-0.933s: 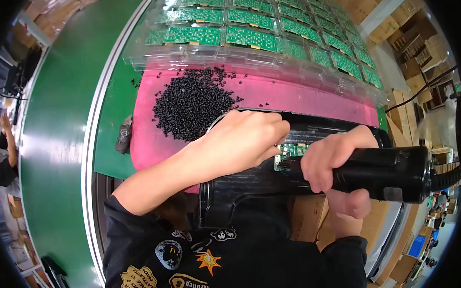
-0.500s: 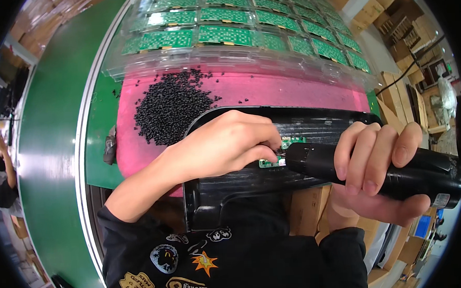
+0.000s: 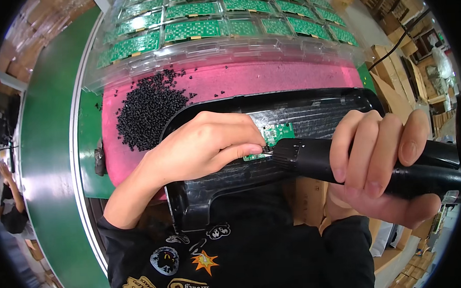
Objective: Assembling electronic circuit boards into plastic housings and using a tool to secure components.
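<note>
My right hand [image 3: 378, 160] is wrapped around a black electric screwdriver [image 3: 313, 157], its bit pointing left. The bit meets the fingertips of my left hand [image 3: 217, 142], which pinch what looks like a small black screw [image 3: 265, 149]. Just beneath lies a green circuit board [image 3: 279, 133], partly hidden by my fingers and the tool. This board sits inside a long black plastic housing [image 3: 311, 107] with raised edges. Left of the housing, a heap of small black screws [image 3: 149, 109] is spread on a pink mat [image 3: 268, 75].
Stacked clear plastic trays [image 3: 185, 50] of green circuit boards stand at the back. A few loose screws lie beside the heap. A green bench surface [image 3: 51, 167] with a pale rail runs along the left. Cardboard boxes [image 3: 307, 197] are below and to the right. Another person is at far left.
The view has shifted, so trays, mat and housing appear farther left. The screwdriver's bit and my left fingertips now meet over a nearer-left part of the circuit board, showing more of it.
</note>
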Motion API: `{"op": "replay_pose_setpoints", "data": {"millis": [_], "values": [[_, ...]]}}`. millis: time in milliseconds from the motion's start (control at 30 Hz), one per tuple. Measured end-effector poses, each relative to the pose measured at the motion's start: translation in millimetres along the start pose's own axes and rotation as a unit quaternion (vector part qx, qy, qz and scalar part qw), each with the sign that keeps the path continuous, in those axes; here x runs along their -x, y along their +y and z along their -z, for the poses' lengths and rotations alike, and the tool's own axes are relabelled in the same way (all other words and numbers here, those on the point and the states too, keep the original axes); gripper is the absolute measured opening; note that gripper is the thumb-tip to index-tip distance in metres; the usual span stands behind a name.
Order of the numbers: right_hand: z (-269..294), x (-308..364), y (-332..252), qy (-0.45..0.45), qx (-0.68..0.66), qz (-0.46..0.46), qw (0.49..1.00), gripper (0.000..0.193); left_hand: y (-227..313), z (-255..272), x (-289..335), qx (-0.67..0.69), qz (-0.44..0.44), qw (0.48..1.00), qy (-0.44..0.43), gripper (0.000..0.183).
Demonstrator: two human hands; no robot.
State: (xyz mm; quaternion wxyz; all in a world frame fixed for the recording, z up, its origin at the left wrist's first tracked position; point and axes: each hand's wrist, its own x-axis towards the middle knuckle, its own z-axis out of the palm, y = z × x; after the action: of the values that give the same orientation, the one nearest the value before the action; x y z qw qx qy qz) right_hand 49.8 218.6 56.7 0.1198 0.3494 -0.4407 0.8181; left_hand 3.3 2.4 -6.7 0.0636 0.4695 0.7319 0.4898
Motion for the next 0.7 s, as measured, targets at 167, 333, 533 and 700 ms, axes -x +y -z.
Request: {"op": "replay_pose_setpoints", "data": {"millis": [167, 333, 533, 700], "values": [[3, 0, 2, 0.003, 0.009, 0.03, 1.0, 0.049, 6, 3, -1, 0.03, 0.026, 0.999, 0.009, 0.011], [7, 1, 2, 0.001, 0.021, 0.059, 0.998, 0.049, 4, 7, -3, 0.063, 0.043, 0.997, -0.001, 0.012], [11, -1, 7, -0.034, 0.004, 0.074, 0.997, 0.051, 1, 5, 0, 0.086, 0.065, 0.994, 0.002, 0.014], [18, 1, -6, -0.046, 0.046, 0.034, 0.997, 0.052, 6, 10, -2, 0.028, 0.038, 0.998, 0.027, 0.044]]}}
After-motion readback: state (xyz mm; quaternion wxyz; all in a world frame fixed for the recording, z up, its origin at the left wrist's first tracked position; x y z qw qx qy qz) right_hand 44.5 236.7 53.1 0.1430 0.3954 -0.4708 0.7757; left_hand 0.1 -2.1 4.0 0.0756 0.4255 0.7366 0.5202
